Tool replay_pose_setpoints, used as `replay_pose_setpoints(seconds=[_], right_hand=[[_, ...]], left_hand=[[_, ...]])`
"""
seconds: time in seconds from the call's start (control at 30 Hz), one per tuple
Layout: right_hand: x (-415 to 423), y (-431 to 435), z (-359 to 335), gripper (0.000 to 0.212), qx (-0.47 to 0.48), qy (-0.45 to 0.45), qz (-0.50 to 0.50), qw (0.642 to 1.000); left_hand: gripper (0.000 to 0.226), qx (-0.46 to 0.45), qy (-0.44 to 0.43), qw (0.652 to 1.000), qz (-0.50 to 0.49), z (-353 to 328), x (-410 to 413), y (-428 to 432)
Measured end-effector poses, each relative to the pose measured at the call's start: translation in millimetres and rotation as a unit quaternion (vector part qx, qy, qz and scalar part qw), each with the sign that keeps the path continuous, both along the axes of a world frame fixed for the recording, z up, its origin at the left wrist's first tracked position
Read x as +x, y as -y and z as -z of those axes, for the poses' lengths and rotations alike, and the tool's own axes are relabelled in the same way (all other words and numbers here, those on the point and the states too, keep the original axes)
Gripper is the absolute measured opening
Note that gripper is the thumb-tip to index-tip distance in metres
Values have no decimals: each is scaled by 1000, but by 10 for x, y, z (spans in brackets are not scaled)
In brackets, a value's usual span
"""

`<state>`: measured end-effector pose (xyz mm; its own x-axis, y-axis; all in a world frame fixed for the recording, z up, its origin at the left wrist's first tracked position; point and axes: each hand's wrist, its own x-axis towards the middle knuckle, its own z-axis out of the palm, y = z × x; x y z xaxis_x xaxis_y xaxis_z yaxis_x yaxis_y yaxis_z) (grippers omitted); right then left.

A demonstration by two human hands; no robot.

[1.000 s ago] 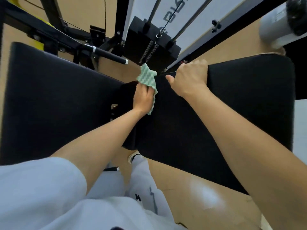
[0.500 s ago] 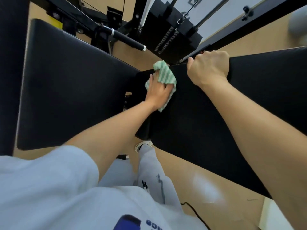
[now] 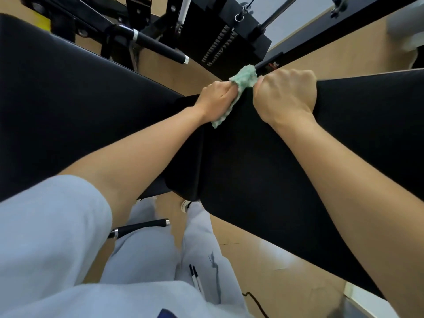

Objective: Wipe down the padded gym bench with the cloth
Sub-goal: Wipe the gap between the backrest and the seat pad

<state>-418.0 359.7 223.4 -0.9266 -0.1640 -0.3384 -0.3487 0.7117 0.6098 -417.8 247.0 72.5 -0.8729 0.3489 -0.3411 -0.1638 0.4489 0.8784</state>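
Observation:
The padded gym bench is black, in two pads: a right pad (image 3: 263,168) and a left pad (image 3: 68,106) with a narrow gap between them. My left hand (image 3: 216,101) presses a green-and-white cloth (image 3: 244,78) against the far left corner of the right pad, fingers curled into the cloth. Part of the cloth sticks out past the pad's far edge and a strip hangs below my palm. My right hand (image 3: 285,94) grips the far edge of the right pad, right beside the cloth, fingers wrapped over and hidden behind the edge.
Beyond the bench stand a black weight stack (image 3: 227,40) with cables and a black handle bar (image 3: 158,48) on a frame. A second handle (image 3: 140,227) pokes out under the bench near my grey trousers. A black cord (image 3: 257,304) lies on the tan floor.
The view has tilted lower and closer. My left hand has pushed the cloth further toward the pad's far edge, closer to my right hand, which keeps its grip.

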Motion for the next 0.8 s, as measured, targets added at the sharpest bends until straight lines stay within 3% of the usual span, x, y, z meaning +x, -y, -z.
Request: replay_pose_setpoints(seconds=[0.17,0.43,0.67,0.8], right_hand=[[2,19,18,51,6,-2,17,1000],[2,57,36,58,-6,-23,48,999],[-3,105,22,59,-6,-22,66,998],[-12,124,15,57,-16,-23,69,997]], left_hand=[[61,-48,13,998,29,398,19,260],[21,57,177,982,-24,787,-308,468],[15,29,202,979,29,848,-516,590],[35,56,237,966,84,724,-381,430]])
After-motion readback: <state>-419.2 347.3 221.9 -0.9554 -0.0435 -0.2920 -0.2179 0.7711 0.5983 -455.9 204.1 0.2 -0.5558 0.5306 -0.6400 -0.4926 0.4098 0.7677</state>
